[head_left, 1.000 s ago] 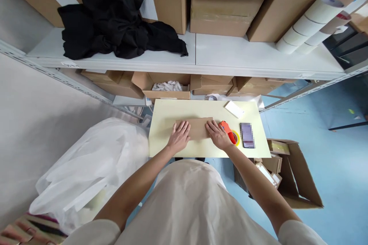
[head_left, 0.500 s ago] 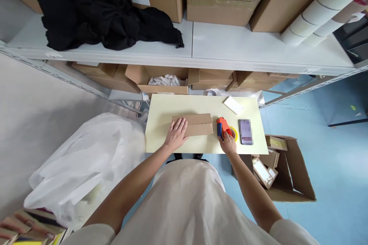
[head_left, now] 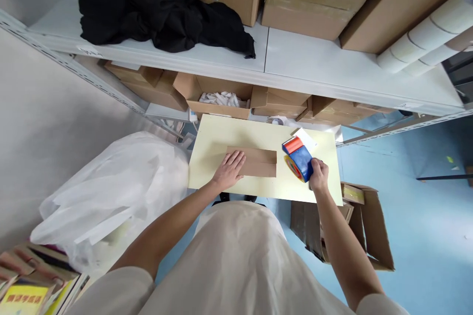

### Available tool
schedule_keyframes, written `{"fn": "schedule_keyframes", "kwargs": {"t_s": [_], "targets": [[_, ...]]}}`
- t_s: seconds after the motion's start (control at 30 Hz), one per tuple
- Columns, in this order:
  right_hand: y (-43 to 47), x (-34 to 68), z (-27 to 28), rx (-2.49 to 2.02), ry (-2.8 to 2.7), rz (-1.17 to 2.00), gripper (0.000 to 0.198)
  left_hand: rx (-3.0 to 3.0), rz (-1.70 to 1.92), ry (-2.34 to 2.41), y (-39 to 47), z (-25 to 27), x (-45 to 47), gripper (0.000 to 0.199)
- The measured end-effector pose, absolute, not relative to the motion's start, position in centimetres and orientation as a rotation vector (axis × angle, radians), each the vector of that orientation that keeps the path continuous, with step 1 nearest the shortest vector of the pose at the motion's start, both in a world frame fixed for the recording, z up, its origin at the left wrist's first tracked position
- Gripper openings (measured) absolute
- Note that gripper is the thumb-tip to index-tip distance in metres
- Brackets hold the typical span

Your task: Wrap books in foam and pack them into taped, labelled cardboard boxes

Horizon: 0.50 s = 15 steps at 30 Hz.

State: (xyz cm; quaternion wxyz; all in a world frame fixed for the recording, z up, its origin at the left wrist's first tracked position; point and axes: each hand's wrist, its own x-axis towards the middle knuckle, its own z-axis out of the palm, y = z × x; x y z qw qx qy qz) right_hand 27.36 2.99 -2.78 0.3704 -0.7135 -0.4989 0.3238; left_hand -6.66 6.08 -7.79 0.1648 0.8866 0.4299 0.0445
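A small closed cardboard box (head_left: 258,162) lies lengthwise on the pale yellow tabletop (head_left: 207,138). My left hand (head_left: 229,170) rests flat on its left end, fingers stretched out. To the right of the box, my right hand (head_left: 319,174) is wrapped round the handle of a blue and red tape dispenser (head_left: 301,157). The dispenser is raised and tilted, with its roll of tape toward the box. Partly covered by the dispenser, a small white box (head_left: 307,139) lies at the back right. The phone seen earlier is hidden by my right hand and the dispenser.
Shelving (head_left: 303,54) with large cartons and black cloth (head_left: 158,10) stands behind the table. On the right floor is an open carton (head_left: 379,226) holding small boxes. A white plastic bag (head_left: 118,192) bulges at the left, near stacked books (head_left: 29,295).
My right hand has lifted the tape dispenser off the table, turned it over and moved it rightward. My left hand stays on the cardboard box. The view has shifted slightly.
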Motion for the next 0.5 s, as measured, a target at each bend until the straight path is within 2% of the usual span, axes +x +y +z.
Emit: {"fn": "schedule_keyframes", "kwargs": {"t_s": [0.03, 0.13, 0.27, 0.4, 0.5], "targets": [[4.0, 26.5, -1.7, -1.776, -1.279, 0.835, 0.046, 2.527, 0.126, 1.215, 6.1, -7.8, -6.8, 0.072], [6.9, 23.4, 0.6, -1.643, -1.457, 1.125, 0.051, 2.527, 0.113, 1.195, 6.1, -7.8, -6.8, 0.072], [9.4, 21.2, 1.0, -1.634, -1.558, 1.373, 0.054, 2.505, 0.119, 1.182, 6.1, -7.8, -7.0, 0.073], [10.3, 21.3, 0.4, -1.641, -1.642, 1.412, 0.053, 2.365, 0.25, 1.135, 6.2, -6.9, -7.1, 0.072], [10.7, 21.5, 0.4, -1.638, -1.719, 1.395, 0.051, 1.984, 0.503, 1.215, 6.6, -5.4, -6.6, 0.068]]}}
